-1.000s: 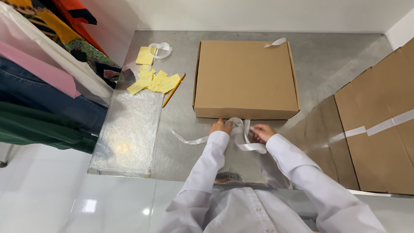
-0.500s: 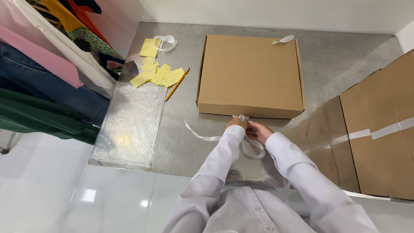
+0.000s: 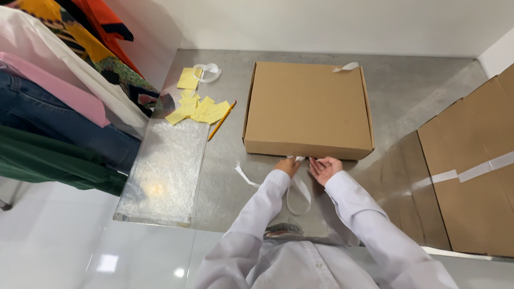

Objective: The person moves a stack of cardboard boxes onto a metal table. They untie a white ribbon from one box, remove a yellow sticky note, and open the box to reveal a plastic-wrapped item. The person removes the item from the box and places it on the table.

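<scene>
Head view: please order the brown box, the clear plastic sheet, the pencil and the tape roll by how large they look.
1. brown box
2. clear plastic sheet
3. pencil
4. tape roll
The pencil and tape roll look close in size, so their order is unsure.

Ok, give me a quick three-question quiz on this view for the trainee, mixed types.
1. True or false: the pencil lies on top of the cardboard box.
2. Multiple choice: where are the left hand and right hand? A) on the yellow sticky notes; B) at the near edge of the box, on the white ribbon; C) on the hanging clothes.
3. Fill in: the clear plastic sheet lies to the ____ of the box in the picture.

Key: 1 false, it lies on the grey table beside the notes; 2 B; 3 left.
</scene>
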